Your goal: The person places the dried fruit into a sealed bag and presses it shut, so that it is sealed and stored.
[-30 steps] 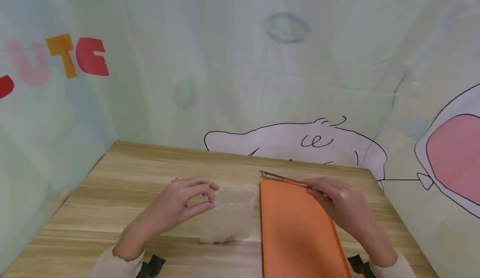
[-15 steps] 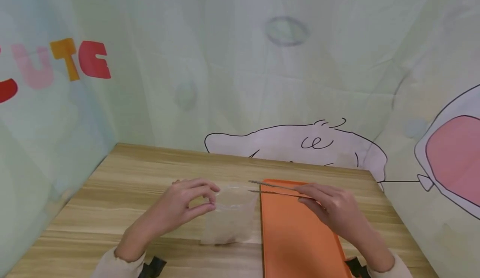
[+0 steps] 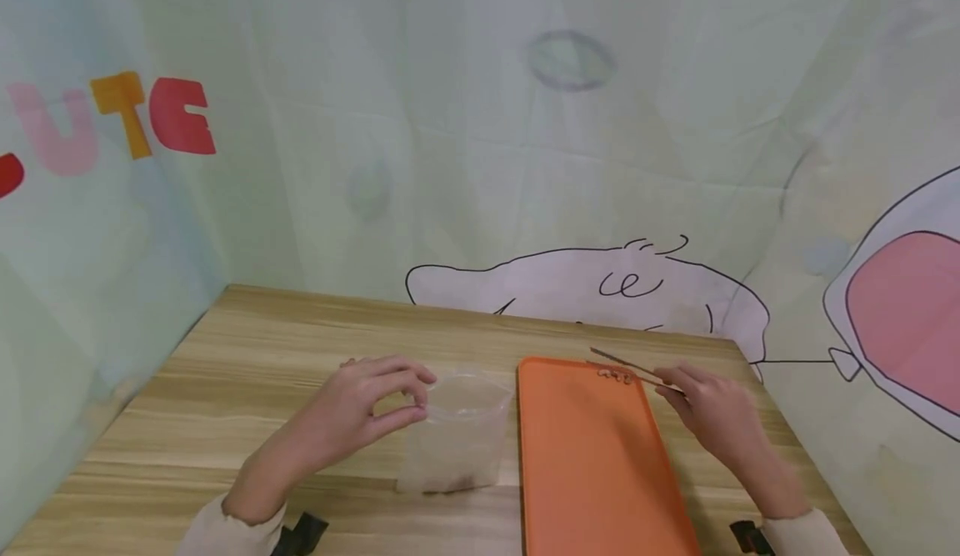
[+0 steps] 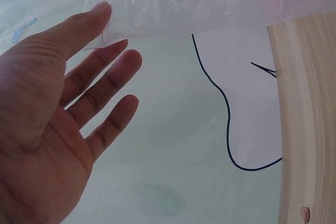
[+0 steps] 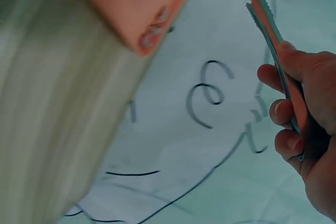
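Fingers (image 5: 282,111) of the right hand (image 3: 716,413): curled round a pair of serrated tongs (image 5: 295,100), blades slightly apart, nothing visible between them. Tips at the far right corner of the orange tray (image 3: 577,456); contact cannot be told.

Small pieces (image 3: 615,376): a short row in that same tray corner.

Left hand (image 3: 352,406): left of the tray; thumb and finger pinch a rim, other fingers loosely bent.

Plastic bag (image 3: 453,448): clear, just left of the tray, mouth spread; contents unclear.

Reddish piece (image 4: 305,214): on the table (image 3: 300,323), well left of the tray.

Handling, judged: bring the tips down on both sides of one piece, squeeze lightly, lift clear of the tray rim; hold the bag's rim outward, lest the thin film fold in.
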`<move>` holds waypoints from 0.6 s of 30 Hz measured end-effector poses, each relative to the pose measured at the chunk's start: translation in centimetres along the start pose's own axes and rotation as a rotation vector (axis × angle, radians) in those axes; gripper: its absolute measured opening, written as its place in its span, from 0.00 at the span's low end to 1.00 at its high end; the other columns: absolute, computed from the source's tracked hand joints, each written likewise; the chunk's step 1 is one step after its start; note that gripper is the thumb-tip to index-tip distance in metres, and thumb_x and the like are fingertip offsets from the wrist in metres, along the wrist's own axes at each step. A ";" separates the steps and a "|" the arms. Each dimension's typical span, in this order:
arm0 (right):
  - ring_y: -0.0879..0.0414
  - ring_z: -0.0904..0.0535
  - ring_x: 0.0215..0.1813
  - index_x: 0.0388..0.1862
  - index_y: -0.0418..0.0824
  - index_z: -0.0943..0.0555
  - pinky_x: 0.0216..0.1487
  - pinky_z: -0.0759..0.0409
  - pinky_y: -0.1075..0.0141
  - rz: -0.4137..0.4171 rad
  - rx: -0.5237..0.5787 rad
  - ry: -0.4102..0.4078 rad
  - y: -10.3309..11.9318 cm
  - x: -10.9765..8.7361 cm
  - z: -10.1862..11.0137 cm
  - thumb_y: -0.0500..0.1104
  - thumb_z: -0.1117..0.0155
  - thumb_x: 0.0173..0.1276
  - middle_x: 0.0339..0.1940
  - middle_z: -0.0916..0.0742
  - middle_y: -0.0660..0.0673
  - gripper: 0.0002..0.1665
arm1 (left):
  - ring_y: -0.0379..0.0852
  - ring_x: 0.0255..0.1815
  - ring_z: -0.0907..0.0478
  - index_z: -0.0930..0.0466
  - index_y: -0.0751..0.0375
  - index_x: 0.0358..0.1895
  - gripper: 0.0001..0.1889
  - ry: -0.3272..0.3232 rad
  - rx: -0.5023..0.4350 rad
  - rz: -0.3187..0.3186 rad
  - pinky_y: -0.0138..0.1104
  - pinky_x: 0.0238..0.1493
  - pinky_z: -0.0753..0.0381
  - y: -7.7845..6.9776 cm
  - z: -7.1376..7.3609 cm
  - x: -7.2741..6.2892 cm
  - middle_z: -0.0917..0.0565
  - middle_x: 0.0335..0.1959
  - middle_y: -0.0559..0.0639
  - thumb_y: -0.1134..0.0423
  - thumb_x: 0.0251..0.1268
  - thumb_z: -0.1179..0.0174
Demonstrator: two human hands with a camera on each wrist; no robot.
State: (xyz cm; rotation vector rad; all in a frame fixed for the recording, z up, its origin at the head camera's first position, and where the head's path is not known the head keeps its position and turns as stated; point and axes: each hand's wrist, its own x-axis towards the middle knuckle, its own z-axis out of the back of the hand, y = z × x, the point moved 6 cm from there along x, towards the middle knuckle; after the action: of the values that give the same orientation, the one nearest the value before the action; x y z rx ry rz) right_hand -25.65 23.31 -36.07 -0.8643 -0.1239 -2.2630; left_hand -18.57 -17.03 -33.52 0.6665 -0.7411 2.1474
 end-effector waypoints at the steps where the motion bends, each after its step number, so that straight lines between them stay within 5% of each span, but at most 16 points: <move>1: 0.59 0.27 0.16 0.40 0.39 0.13 0.13 0.37 0.69 -0.022 -0.013 0.024 -0.4 -0.4 -0.5 0.39 0.24 0.54 0.29 0.12 0.48 0.13 | 0.34 0.37 0.18 0.21 0.44 0.33 0.09 -0.001 0.000 -0.001 0.43 0.38 0.24 0.0 0.1 0.0 0.14 0.46 0.41 0.61 0.59 0.28; 10: 0.57 0.27 0.17 0.38 0.42 0.13 0.13 0.37 0.65 -0.188 -0.082 0.233 -2.6 -2.5 -3.7 0.40 0.23 0.57 0.28 0.16 0.50 0.10 | 0.30 0.35 0.21 0.20 0.43 0.34 0.09 0.014 0.009 0.015 0.45 0.40 0.24 0.1 0.2 -0.3 0.15 0.46 0.40 0.61 0.59 0.28; 18: 0.52 0.23 0.18 0.38 0.43 0.13 0.13 0.35 0.62 -0.236 -0.091 0.257 -2.8 -3.0 -4.4 0.41 0.25 0.60 0.30 0.13 0.49 0.07 | 0.30 0.33 0.21 0.21 0.45 0.33 0.10 0.006 -0.006 -0.003 0.38 0.36 0.24 -0.1 0.2 -0.1 0.14 0.45 0.41 0.62 0.58 0.28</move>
State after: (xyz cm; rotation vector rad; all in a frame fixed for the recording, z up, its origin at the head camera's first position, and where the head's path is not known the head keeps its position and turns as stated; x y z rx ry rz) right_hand -28.33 25.73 -40.89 -0.6228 -0.0048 -2.5975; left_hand -18.35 -17.20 -33.41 0.6577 -0.7432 2.1424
